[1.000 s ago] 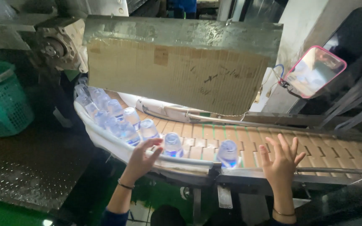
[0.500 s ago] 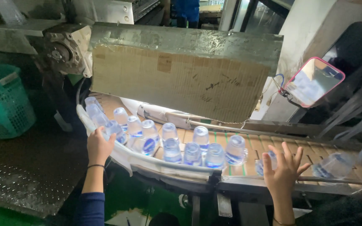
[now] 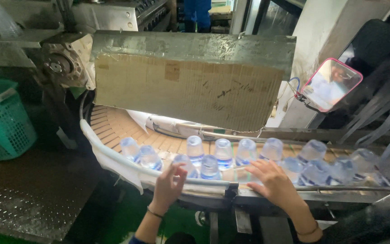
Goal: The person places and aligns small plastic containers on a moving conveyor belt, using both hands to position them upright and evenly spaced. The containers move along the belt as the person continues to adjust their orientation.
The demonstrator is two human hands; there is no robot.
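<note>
the left hand (image 3: 169,182) is raised over the near guide rail (image 3: 113,156) of a slatted conveyor belt (image 3: 113,126), fingers spread and slightly curled, holding nothing; its fingertips come close to a clear plastic bottle (image 3: 183,163) standing just behind the rail, though contact cannot be told. the right hand (image 3: 271,180) lies palm down over the belt's near edge, fingers open and stretched to the left, holding nothing, right beside another bottle (image 3: 291,168); whether it touches is unclear. a thin dark band sits on each wrist.

a crowd of clear, blue-tinted bottles stands upright on the belt between and beyond the hands, lit from behind: two at the left curve (image 3: 148,157), a row of four in the middle (image 3: 223,151), and a tighter bunch at the right (image 3: 339,169). the belt curves away to the left under a metal housing faced with a sheet of brown cardboard (image 3: 186,88).

left of the conveyor, a teal plastic basket (image 3: 1,119) sits on a dark chequer-plate floor (image 3: 32,194). at the upper right, a phone in a pink case (image 3: 332,83) hangs tilted against a white wall, its screen lit, with a cable at its lower left corner.
</note>
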